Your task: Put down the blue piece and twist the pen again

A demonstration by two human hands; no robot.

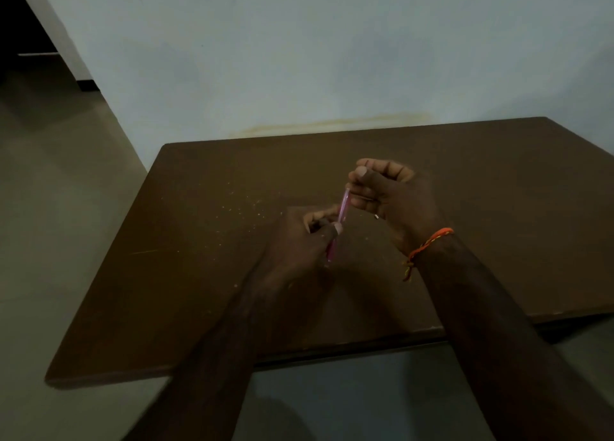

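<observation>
The left hand (299, 237) is curled round the lower part of a slim pink pen (342, 212), with the thumb pressed against the barrel, while the right hand (385, 194) pinches the pen's upper end between thumb and fingertips. The pen is thus held by both hands at once, tilted slightly from upright and raised above the middle of the brown desk (199, 274); it does not touch the surface. The step in hand is judged to be work on the pen's top end, most likely a cap or tip being pulled or twisted, though the part under the right fingers is hidden. For the next move, a steady grip by the left hand and a straight pull or turn along the barrel by the right would be called for. An orange thread band (428, 244) is worn on the right wrist. Pale specks (242, 204) are scattered on the desk to the left of the hands. A pale wall (299, 58) stands behind the desk.
</observation>
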